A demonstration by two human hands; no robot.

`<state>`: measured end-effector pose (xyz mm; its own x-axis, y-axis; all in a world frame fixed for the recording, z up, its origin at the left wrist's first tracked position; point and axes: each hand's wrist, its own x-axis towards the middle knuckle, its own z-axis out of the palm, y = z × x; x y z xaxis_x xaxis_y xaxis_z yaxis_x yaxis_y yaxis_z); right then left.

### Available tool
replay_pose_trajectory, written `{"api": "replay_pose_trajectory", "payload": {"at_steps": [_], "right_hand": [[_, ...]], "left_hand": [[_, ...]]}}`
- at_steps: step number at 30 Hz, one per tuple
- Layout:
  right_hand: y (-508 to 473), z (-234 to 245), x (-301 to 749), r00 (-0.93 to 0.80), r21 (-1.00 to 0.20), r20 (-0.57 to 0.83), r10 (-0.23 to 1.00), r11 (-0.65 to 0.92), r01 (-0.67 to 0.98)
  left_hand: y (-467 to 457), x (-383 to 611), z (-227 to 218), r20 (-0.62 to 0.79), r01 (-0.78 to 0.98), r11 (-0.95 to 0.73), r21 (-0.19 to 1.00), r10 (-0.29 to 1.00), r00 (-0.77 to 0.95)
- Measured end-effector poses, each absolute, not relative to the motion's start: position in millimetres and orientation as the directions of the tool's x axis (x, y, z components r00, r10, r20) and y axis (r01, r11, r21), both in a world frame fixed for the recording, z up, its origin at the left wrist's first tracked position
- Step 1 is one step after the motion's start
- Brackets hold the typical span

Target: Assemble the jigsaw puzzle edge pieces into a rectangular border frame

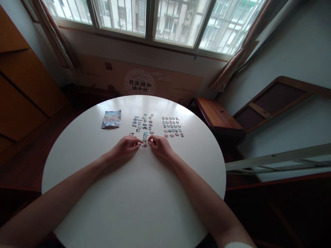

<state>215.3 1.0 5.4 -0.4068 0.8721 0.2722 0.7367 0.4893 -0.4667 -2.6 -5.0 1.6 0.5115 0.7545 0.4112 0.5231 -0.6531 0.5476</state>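
A narrow strip of joined jigsaw pieces [145, 135] lies on the white round table [134, 193], between my two hands. My left hand [129, 143] is at the strip's left side, fingers curled and tips against its lower part. From the right, my right hand [159, 146] has thumb and forefinger bent in a pinch at the strip's edge. The fingers partly hide the pieces they touch. Loose jigsaw pieces [137, 121] are scattered just beyond the strip. To the right, more loose jigsaw pieces [171, 126] lie in rows.
A printed picture sheet [111, 119] with a colourful design lies on the table's left. A wooden stool or bench [216, 113] stands beyond the right edge. Behind the table are a cardboard panel [176, 82] with writing and a barred window [178, 24].
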Motion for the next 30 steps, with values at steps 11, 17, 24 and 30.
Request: {"api": "replay_pose_trajectory", "payload": {"at_steps": [11, 17, 24, 30], "right_hand": [[-0.3, 6.7, 214.7, -0.399, -0.457, 0.242, 0.885, 0.466, 0.757], [1.1, 8.0, 214.6, -0.310, -0.527, 0.282, 0.908, 0.417, 0.741], [7.5, 7.8, 220.7, -0.113, -0.518, 0.269, 0.957, 0.243, 0.820], [5.6, 5.8, 219.7, -0.183, -0.433, 0.231, 0.956, 0.269, 0.860]], "left_hand": [[-15.2, 0.0, 4.6, 0.326, 0.615, -0.590, 0.522, 0.805, 0.496], [-14.9, 0.1, 6.3, 0.273, 0.653, -0.595, 0.469, 0.801, 0.533], [-16.1, -0.1, 9.2, 0.272, 0.646, -0.598, 0.475, 0.798, 0.538], [-17.1, 1.2, 11.5, 0.274, 0.635, -0.598, 0.489, 0.797, 0.539]]}}
